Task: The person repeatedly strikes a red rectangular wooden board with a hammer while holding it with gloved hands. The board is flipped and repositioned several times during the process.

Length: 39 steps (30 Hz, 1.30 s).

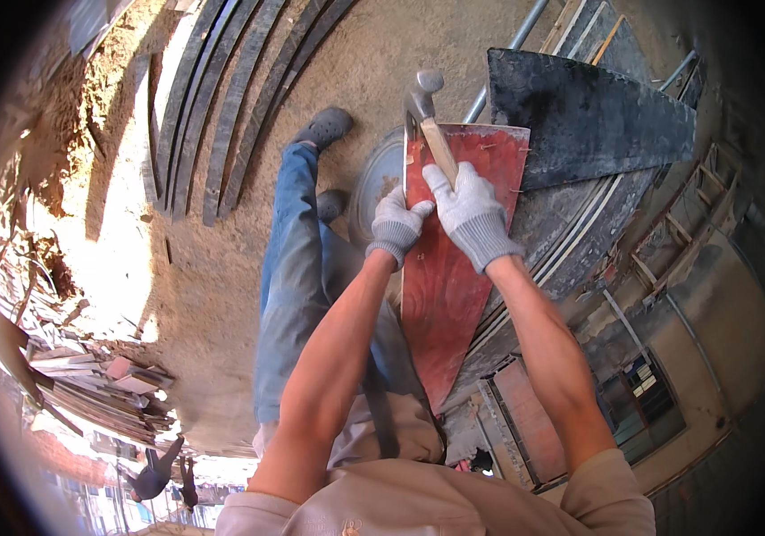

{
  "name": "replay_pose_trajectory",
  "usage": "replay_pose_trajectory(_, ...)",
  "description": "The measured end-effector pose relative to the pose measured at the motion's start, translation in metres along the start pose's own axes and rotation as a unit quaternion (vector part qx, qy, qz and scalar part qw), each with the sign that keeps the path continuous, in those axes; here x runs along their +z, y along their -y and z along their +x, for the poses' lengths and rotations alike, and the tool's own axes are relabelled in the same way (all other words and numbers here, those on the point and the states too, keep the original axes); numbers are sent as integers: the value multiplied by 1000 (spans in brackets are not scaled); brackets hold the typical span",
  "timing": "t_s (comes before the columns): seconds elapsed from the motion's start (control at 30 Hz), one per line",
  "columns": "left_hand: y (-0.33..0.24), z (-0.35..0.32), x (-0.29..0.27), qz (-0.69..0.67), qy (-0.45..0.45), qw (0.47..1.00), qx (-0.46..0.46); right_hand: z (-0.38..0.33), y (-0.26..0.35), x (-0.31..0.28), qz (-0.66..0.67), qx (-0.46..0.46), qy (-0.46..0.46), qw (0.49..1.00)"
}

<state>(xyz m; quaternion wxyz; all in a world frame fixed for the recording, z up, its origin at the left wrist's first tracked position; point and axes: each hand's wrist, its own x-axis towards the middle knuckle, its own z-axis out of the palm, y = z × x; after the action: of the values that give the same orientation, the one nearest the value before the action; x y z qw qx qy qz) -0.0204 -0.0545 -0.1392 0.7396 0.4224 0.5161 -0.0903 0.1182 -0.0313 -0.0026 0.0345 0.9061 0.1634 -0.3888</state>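
Head view: right hand (pixel 472 205) is gripping claw hammer (pixel 438 147) over red wooden panel (pixel 447 286), which is lying beneath both hands; left hand (pixel 397 221) is resting at panel's left edge, fingers curled, hold unclear. Likely mid-job; can't tell what's done or left.

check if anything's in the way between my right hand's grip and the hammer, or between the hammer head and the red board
The right hand's grip is closed on the hammer, only the glove between. Nothing visible stands between the hammer head and the red board; whether they touch is unclear.
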Motion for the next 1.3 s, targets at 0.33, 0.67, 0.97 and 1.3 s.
replay_pose_trajectory(0.33, -10, 0, -1, 54, -13, 998, 4, 11, 10, -18, 11, -19, 45, 999)
replay_pose_trajectory(0.67, -12, -3, 0, 62, -34, 997, 6, -2, -22, 36, 14, 0, -1, 1000)
replay_pose_trajectory(0.97, -11, 0, 1, 72, -25, 997, 8, -3, -36, -12, 107, -90, 32, 990)
replay_pose_trajectory(1.3, -20, -1, -1, 87, -17, 996, -25, 35, 73, -154, -143, -148, 85, 975)
